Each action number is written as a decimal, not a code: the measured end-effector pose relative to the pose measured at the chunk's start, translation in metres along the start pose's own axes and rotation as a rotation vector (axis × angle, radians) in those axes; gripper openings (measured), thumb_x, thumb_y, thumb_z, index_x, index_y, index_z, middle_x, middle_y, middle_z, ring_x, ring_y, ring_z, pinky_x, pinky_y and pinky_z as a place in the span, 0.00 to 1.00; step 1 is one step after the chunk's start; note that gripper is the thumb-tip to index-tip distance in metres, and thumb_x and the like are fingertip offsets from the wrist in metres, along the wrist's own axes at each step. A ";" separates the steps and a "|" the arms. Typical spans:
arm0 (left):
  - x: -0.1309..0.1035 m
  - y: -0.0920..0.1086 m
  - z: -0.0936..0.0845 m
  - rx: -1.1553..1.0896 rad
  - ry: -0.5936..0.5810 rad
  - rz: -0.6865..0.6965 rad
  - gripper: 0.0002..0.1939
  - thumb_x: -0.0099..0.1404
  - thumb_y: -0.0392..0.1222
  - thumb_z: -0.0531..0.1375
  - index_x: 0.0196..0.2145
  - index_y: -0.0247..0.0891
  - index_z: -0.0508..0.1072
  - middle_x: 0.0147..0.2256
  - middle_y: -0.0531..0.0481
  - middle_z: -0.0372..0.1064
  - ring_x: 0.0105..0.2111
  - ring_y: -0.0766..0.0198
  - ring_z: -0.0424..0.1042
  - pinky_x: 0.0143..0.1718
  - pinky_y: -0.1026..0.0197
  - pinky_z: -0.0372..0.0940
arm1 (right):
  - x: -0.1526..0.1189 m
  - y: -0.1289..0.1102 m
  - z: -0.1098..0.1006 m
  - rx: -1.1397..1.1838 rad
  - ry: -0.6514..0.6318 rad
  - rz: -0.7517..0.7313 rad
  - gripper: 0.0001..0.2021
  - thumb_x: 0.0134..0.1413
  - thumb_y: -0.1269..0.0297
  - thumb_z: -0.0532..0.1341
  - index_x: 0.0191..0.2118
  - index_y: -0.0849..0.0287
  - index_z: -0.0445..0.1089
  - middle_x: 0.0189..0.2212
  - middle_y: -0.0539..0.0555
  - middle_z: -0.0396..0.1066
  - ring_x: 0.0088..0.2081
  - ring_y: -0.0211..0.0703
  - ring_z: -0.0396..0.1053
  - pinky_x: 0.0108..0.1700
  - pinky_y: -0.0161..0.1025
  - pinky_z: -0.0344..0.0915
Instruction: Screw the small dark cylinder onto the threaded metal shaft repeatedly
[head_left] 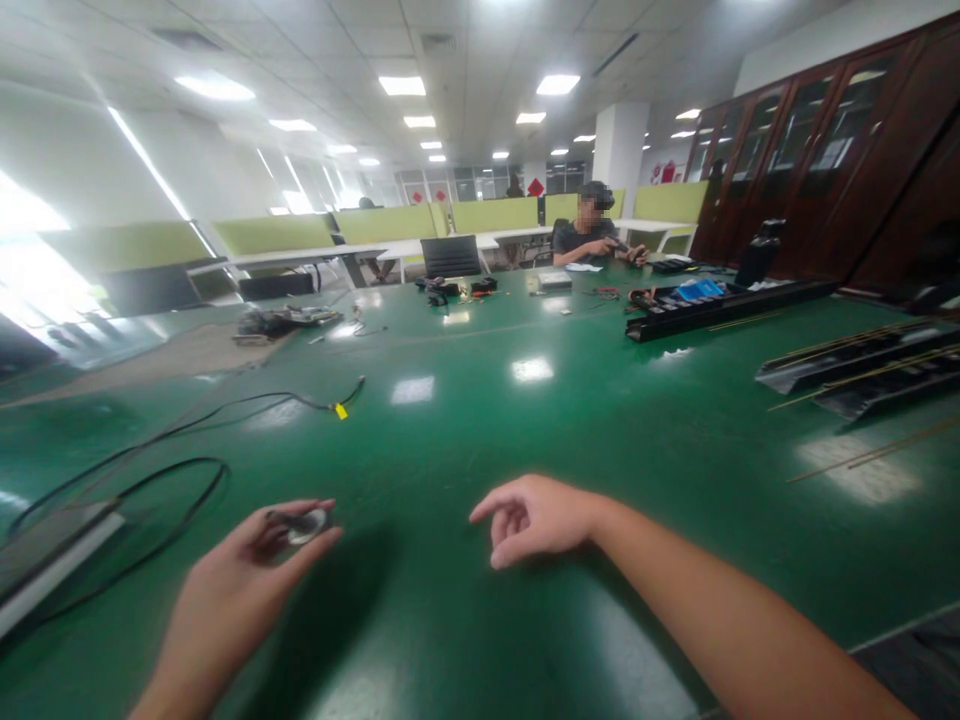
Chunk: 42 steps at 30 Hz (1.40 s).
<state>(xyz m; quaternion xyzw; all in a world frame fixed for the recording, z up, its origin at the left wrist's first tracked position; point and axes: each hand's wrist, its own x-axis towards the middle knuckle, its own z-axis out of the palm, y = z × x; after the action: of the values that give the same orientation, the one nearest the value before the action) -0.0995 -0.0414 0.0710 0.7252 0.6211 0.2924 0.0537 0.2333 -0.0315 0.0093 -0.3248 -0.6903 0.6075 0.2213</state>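
My left hand (247, 565) is closed around a small round object (307, 525) with a pale, shiny face and a dark part beside it. Thumb and fingers grip it just above the green tabletop (427, 440); its exact kind is too blurred to tell. To the right, my right hand (536, 520) hovers low over the table with nothing in it. Its index finger stretches toward the left, the thumb is apart below, and the other fingers curl inward.
A black cable (247, 400) with a yellow tag (341, 411) loops across the left side, near a grey-white box (60, 560). Black metal channels (720, 312) and thin brass-coloured rods (870, 460) lie at right. Another person (589, 235) sits at the far edge, holding something.
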 end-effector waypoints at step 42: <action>0.016 0.056 0.108 -0.490 -0.533 0.425 0.18 0.59 0.36 0.65 0.46 0.43 0.68 0.41 0.53 0.72 0.41 0.64 0.72 0.44 0.63 0.65 | 0.004 0.007 0.009 -0.553 0.465 -0.272 0.12 0.48 0.69 0.66 0.42 0.57 0.73 0.34 0.50 0.75 0.35 0.40 0.71 0.39 0.34 0.65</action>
<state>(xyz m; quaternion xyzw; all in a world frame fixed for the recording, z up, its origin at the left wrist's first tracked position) 0.0033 -0.0078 0.0125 0.8533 0.3342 0.2383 0.3216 0.2256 -0.0342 0.0002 -0.4068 -0.7961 0.2736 0.3548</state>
